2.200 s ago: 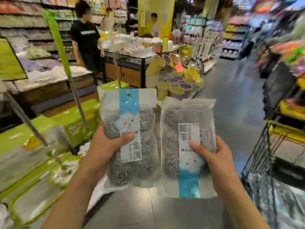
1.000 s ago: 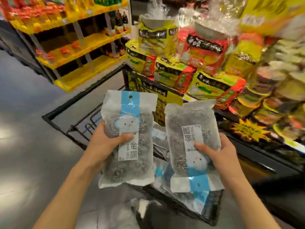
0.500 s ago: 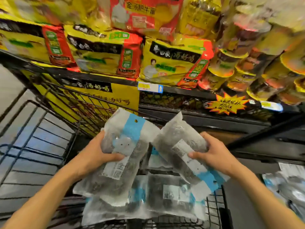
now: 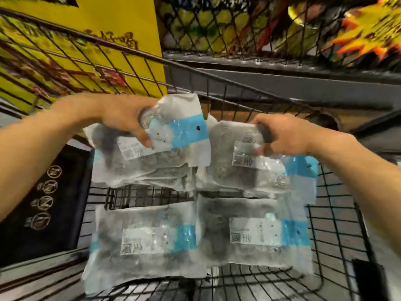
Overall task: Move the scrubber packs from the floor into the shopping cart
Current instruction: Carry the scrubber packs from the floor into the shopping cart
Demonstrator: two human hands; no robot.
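Observation:
My left hand grips a clear scrubber pack with a blue band, held flat over the black wire shopping cart. My right hand grips a second scrubber pack beside it, low inside the cart. Two more scrubber packs lie side by side in the cart below them, the left pack and the right pack. The steel scrubbers show as grey lumps through the plastic. The picture is blurred by motion.
The cart's wire back wall rises at the top left before a yellow sign. A grey shelf edge with mesh and snack packs runs behind the cart. A black panel with round symbols stands at the left.
Both hands have lowered and turned their packs flat into the cart, close above the two packs lying there. The camera has tipped down into the cart.

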